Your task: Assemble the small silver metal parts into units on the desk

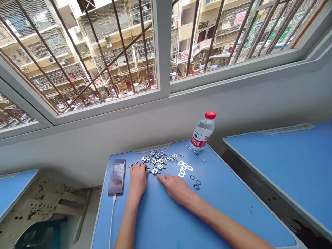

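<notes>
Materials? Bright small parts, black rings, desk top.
The bright parts look like metal, maybe plated steel or aluminium: they have a silvery glint, but the exact alloy can't be told. The black rings may be rubber, being dull and matte, though they're too small to be sure. The desk top looks like painted or laminated board: smooth, even blue.

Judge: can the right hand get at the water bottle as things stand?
Probably yes. The right hand rests on the blue desk, and the water bottle stands at its far edge. Only flat metal pieces lie between, easily passed over.
</notes>
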